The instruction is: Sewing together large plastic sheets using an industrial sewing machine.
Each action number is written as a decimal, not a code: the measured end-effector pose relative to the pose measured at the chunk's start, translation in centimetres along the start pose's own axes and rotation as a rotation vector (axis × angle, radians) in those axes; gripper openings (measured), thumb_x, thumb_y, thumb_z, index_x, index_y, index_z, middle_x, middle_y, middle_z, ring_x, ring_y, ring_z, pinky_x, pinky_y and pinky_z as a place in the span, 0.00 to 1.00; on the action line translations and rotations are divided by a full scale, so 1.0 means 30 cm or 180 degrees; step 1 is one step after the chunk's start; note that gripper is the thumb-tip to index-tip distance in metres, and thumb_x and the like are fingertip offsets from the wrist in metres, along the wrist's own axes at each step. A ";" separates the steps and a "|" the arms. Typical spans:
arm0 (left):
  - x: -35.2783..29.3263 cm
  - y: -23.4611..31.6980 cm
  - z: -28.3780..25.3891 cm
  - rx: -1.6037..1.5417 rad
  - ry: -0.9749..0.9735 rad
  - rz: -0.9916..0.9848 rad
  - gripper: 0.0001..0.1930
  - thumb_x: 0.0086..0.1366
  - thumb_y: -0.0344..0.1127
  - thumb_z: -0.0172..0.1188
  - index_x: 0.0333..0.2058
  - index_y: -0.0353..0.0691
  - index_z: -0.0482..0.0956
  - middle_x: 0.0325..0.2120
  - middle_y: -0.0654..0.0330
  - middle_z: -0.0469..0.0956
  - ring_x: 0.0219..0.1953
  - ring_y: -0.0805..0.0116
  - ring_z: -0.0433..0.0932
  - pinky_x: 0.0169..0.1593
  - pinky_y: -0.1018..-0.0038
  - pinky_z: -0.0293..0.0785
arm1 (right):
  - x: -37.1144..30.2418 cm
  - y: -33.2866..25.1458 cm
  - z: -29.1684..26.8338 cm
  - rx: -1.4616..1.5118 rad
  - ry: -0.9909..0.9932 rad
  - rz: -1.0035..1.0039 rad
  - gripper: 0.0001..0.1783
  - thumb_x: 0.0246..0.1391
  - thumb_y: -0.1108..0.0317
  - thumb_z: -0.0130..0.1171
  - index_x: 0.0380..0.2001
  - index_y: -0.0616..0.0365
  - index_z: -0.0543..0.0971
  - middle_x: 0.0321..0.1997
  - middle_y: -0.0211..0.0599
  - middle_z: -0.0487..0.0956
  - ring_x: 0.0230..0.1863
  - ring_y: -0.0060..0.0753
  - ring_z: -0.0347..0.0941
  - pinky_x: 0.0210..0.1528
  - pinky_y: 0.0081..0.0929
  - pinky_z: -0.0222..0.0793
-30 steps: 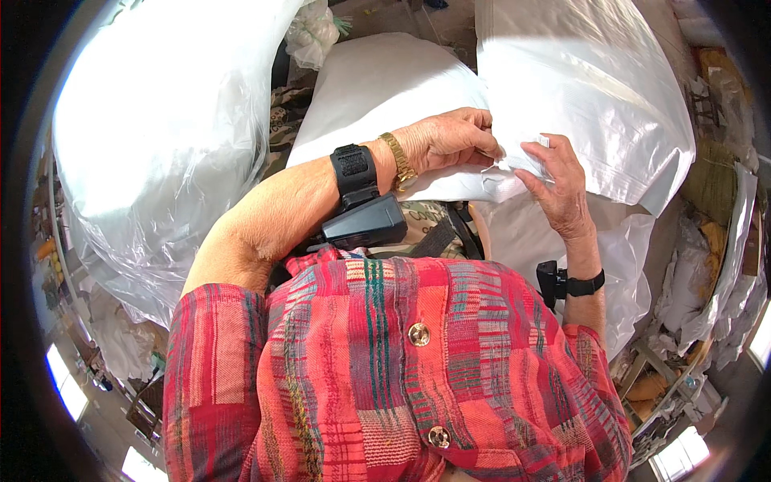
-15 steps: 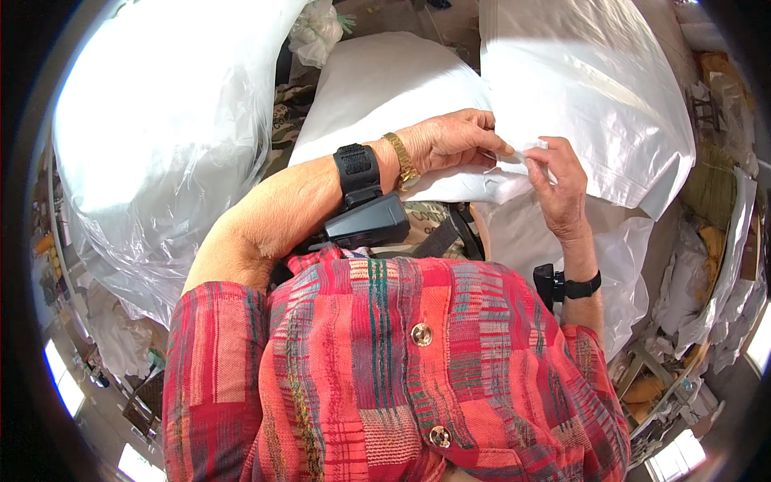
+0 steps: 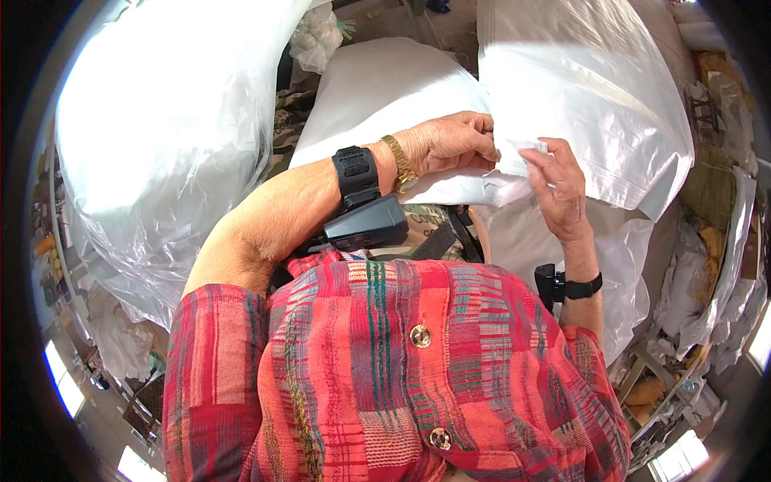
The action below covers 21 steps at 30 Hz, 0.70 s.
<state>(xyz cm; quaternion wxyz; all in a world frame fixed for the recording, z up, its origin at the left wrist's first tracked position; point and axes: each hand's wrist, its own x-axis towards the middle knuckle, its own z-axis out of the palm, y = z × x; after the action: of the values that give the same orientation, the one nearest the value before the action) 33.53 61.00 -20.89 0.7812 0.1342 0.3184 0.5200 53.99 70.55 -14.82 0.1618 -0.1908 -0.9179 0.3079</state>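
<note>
Over my lap lies a white plastic sheet [image 3: 393, 92], smooth and glossy, perhaps a flat bag. My left hand [image 3: 454, 145], closed in a pinch, reaches across to its right edge. Facing it, my right hand [image 3: 560, 189] has thumb and fingers closed on a small, crumpled white plastic flap [image 3: 514, 154]. That flap stretches between both hands, beside the edge of a second white plastic sheet [image 3: 578, 104] on the right. What exactly lies under my left fingertips is partly hidden.
At left stands a big pile wrapped in clear plastic [image 3: 161, 161]. A bundled clear bag [image 3: 316, 36] sits beyond my lap. Loose clear film [image 3: 618, 281] hangs by my right forearm. Shelving with assorted materials [image 3: 707, 233] lines the far right.
My left fingertips have curled back a little from the right hand's. More of the small white flap shows between them. Both arms stay nearly in place.
</note>
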 end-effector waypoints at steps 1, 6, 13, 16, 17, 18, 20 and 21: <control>-0.001 0.001 0.001 0.0044 0.0021 -0.0008 0.08 0.59 0.22 0.62 0.36 0.36 0.73 0.32 0.60 0.78 0.37 0.70 0.80 0.49 0.72 0.80 | -0.001 -0.001 -0.001 -0.0011 -0.0053 0.0016 0.14 0.50 0.72 0.66 0.41 0.57 0.80 0.47 0.44 0.76 0.47 0.46 0.75 0.47 0.37 0.73; -0.010 0.007 0.001 0.0119 -0.0019 0.0023 0.07 0.59 0.23 0.60 0.37 0.36 0.75 0.33 0.59 0.79 0.37 0.70 0.80 0.50 0.72 0.79 | 0.001 0.004 0.004 -0.0261 -0.0102 -0.0188 0.20 0.47 0.68 0.71 0.45 0.58 0.80 0.50 0.46 0.74 0.50 0.43 0.74 0.48 0.34 0.73; -0.019 0.010 0.002 0.0070 0.0038 -0.0028 0.07 0.60 0.24 0.59 0.38 0.36 0.75 0.34 0.58 0.80 0.36 0.70 0.80 0.50 0.72 0.79 | 0.003 0.008 0.010 -0.0285 -0.0020 -0.0239 0.19 0.47 0.65 0.71 0.44 0.53 0.80 0.48 0.42 0.76 0.47 0.46 0.74 0.46 0.38 0.73; -0.017 0.010 0.007 0.0075 0.0052 -0.0016 0.09 0.60 0.23 0.60 0.39 0.37 0.75 0.34 0.59 0.80 0.37 0.71 0.81 0.50 0.73 0.79 | 0.003 0.006 0.010 -0.0318 -0.0002 -0.0222 0.17 0.49 0.67 0.69 0.43 0.53 0.80 0.47 0.42 0.76 0.45 0.45 0.75 0.45 0.38 0.73; -0.018 0.010 0.008 0.0112 0.0043 -0.0017 0.09 0.59 0.23 0.60 0.40 0.37 0.75 0.34 0.60 0.80 0.37 0.71 0.81 0.50 0.73 0.79 | 0.004 0.006 0.011 -0.0306 0.0000 -0.0229 0.16 0.49 0.67 0.69 0.43 0.53 0.81 0.47 0.42 0.76 0.45 0.45 0.75 0.45 0.37 0.73; -0.018 0.010 0.008 0.0148 0.0035 -0.0019 0.10 0.59 0.23 0.61 0.40 0.36 0.75 0.34 0.60 0.80 0.37 0.71 0.81 0.50 0.73 0.79 | 0.005 0.005 0.011 -0.0285 0.0001 -0.0207 0.15 0.49 0.68 0.68 0.42 0.54 0.81 0.47 0.42 0.76 0.44 0.44 0.75 0.45 0.37 0.73; -0.020 0.012 0.008 0.0192 0.0035 -0.0025 0.11 0.59 0.22 0.62 0.40 0.36 0.75 0.34 0.60 0.79 0.38 0.71 0.81 0.50 0.73 0.79 | 0.007 0.003 0.013 -0.0269 0.0030 -0.0213 0.14 0.50 0.69 0.67 0.42 0.54 0.81 0.47 0.42 0.76 0.43 0.44 0.75 0.44 0.36 0.73; -0.021 0.012 0.008 0.0210 0.0034 -0.0029 0.11 0.59 0.22 0.62 0.40 0.36 0.74 0.34 0.61 0.79 0.38 0.71 0.81 0.50 0.74 0.79 | 0.008 0.002 0.014 -0.0273 0.0052 -0.0241 0.13 0.51 0.69 0.67 0.41 0.55 0.81 0.46 0.42 0.76 0.42 0.43 0.75 0.43 0.36 0.74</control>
<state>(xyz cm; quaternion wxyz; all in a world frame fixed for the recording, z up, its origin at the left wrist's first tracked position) 33.26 60.61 -20.29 0.7769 0.1556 0.3402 0.5064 53.61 70.49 -15.13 0.1725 -0.1653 -0.9355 0.2603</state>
